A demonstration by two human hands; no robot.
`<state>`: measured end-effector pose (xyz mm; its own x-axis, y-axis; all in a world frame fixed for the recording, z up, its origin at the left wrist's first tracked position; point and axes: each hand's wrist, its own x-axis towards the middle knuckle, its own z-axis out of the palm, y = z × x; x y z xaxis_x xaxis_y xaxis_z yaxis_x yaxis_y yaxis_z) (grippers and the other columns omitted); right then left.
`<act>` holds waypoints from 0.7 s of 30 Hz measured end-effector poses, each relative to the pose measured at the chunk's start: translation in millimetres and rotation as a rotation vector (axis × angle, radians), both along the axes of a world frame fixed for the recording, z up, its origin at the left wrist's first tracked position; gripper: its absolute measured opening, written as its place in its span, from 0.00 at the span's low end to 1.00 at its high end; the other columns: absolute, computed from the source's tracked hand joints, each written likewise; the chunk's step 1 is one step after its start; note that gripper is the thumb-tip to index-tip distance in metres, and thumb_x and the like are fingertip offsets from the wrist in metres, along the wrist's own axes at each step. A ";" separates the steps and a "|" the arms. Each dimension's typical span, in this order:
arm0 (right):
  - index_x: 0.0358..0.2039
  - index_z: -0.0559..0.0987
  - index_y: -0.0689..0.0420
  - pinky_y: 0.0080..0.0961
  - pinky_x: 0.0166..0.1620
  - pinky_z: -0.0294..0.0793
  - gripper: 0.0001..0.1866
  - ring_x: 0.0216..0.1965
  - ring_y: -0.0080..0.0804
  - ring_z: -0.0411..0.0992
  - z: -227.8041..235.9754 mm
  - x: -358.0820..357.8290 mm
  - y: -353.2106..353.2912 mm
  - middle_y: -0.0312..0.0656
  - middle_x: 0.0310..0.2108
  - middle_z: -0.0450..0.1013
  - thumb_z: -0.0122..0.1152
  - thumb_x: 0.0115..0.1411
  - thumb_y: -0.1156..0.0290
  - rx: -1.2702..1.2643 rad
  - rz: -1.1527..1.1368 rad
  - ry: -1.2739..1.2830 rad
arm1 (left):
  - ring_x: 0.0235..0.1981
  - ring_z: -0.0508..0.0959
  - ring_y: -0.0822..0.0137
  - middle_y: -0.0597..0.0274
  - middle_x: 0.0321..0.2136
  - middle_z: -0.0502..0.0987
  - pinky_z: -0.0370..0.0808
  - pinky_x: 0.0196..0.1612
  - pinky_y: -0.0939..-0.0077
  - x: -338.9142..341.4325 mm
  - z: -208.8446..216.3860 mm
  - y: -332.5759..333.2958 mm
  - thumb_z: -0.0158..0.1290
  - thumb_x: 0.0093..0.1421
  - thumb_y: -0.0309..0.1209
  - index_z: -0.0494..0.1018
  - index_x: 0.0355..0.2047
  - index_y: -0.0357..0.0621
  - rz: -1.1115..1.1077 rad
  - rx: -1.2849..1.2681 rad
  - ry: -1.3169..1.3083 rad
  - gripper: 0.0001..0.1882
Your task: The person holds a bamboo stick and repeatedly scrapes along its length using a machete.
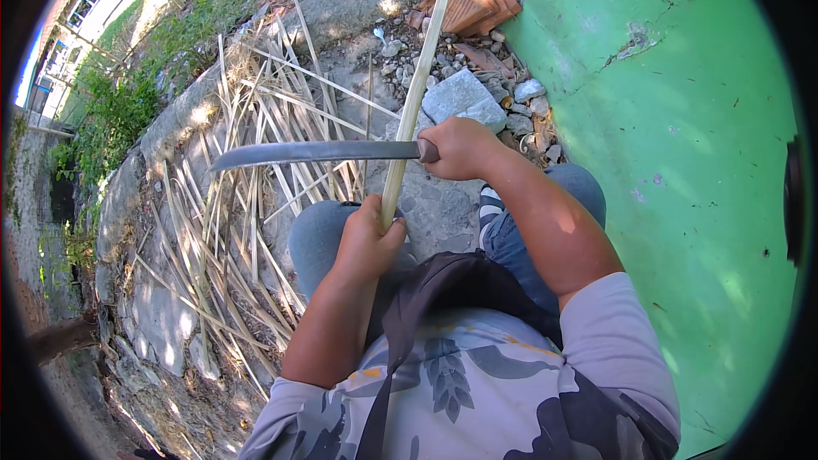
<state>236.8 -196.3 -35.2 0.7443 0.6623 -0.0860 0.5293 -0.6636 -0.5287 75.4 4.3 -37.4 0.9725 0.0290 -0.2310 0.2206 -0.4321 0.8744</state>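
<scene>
Beside a green floor (682,136), the left hand (368,243) closes around a pale strip (415,94) by its near end, apparently to steady it, while the right hand (463,149) clenches a machete (315,152) by its handle (429,151), crossing the strip beyond the supporting grip.

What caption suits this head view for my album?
Left grip on a long, pale, wood-like strip, right grip on a curved grey metal knife crossing it, near scattered thin pale strips.
</scene>
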 end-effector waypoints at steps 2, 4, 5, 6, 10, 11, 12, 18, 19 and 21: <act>0.28 0.81 0.51 0.45 0.37 0.78 0.09 0.31 0.53 0.78 1.4 1.5 1.6 0.47 0.26 0.79 0.66 0.49 0.61 -0.087 0.013 -0.052 | 0.32 0.77 0.62 0.47 0.29 0.77 0.75 0.39 0.64 0.1 3.1 -0.2 0.60 0.59 0.30 0.70 0.43 0.28 -0.006 -0.010 -0.012 0.18; 0.28 0.81 0.51 0.45 0.37 0.78 0.09 0.31 0.52 0.79 -5.7 5.7 2.6 0.46 0.26 0.79 0.66 0.49 0.61 -0.071 0.007 -0.011 | 0.33 0.77 0.61 0.46 0.30 0.77 0.75 0.40 0.64 5.3 8.9 -2.5 0.60 0.59 0.30 0.70 0.45 0.28 -0.007 0.052 0.084 0.19; 0.28 0.81 0.51 0.45 0.37 0.78 0.09 0.32 0.52 0.79 -8.1 7.7 2.4 0.46 0.27 0.79 0.66 0.49 0.61 -0.057 0.003 0.027 | 0.33 0.77 0.61 0.46 0.30 0.77 0.75 0.40 0.64 5.6 7.9 -2.0 0.60 0.59 0.30 0.70 0.45 0.28 -0.009 0.053 0.081 0.19; 0.28 0.81 0.51 0.45 0.37 0.78 0.09 0.32 0.52 0.79 -10.6 7.9 1.5 0.46 0.27 0.79 0.66 0.49 0.61 -0.057 0.001 0.024 | 0.33 0.77 0.61 0.46 0.30 0.77 0.75 0.40 0.64 5.2 5.5 -0.8 0.60 0.60 0.30 0.70 0.45 0.28 -0.013 0.045 0.066 0.19; 0.31 0.84 0.48 0.43 0.42 0.80 0.09 0.37 0.48 0.81 -3.5 5.0 4.6 0.44 0.31 0.82 0.66 0.50 0.61 -0.106 -0.014 0.071 | 0.33 0.77 0.62 0.46 0.31 0.77 0.75 0.40 0.64 1.2 2.0 0.2 0.60 0.60 0.30 0.70 0.44 0.28 -0.011 0.076 0.024 0.18; 0.31 0.84 0.48 0.43 0.42 0.80 0.09 0.37 0.47 0.81 -3.0 4.4 3.5 0.44 0.31 0.82 0.66 0.50 0.61 -0.112 -0.005 0.070 | 0.33 0.77 0.62 0.46 0.31 0.77 0.75 0.40 0.64 0.5 2.6 -0.2 0.60 0.60 0.30 0.70 0.44 0.28 -0.012 0.077 0.024 0.18; 0.31 0.84 0.48 0.43 0.42 0.80 0.09 0.37 0.47 0.81 -2.5 1.8 1.4 0.44 0.31 0.82 0.66 0.50 0.61 -0.111 -0.006 0.071 | 0.33 0.77 0.62 0.47 0.31 0.77 0.75 0.39 0.64 0.1 3.5 -1.2 0.60 0.60 0.30 0.70 0.44 0.28 -0.010 0.056 0.039 0.18; 0.32 0.84 0.48 0.43 0.43 0.80 0.10 0.37 0.48 0.81 23.9 -7.7 8.8 0.44 0.31 0.82 0.67 0.50 0.60 -0.210 0.019 -0.010 | 0.34 0.83 0.50 0.40 0.31 0.80 0.77 0.39 0.60 0.2 3.3 -1.4 0.60 0.59 0.31 0.71 0.42 0.31 0.007 0.006 0.021 0.16; 0.32 0.84 0.48 0.43 0.42 0.80 0.10 0.37 0.48 0.81 17.1 -2.1 5.3 0.45 0.31 0.82 0.67 0.50 0.61 -0.206 0.012 -0.031 | 0.34 0.83 0.49 0.40 0.30 0.80 0.77 0.39 0.60 0.6 5.8 -2.3 0.60 0.59 0.31 0.71 0.42 0.31 -0.003 0.029 0.027 0.16; 0.32 0.85 0.48 0.43 0.42 0.80 0.10 0.37 0.48 0.81 -0.4 7.1 -6.2 0.45 0.31 0.82 0.67 0.50 0.61 -0.207 -0.003 -0.042 | 0.33 0.83 0.48 0.39 0.30 0.80 0.77 0.38 0.60 -0.1 9.1 -7.0 0.60 0.60 0.31 0.71 0.41 0.30 -0.010 0.067 0.053 0.17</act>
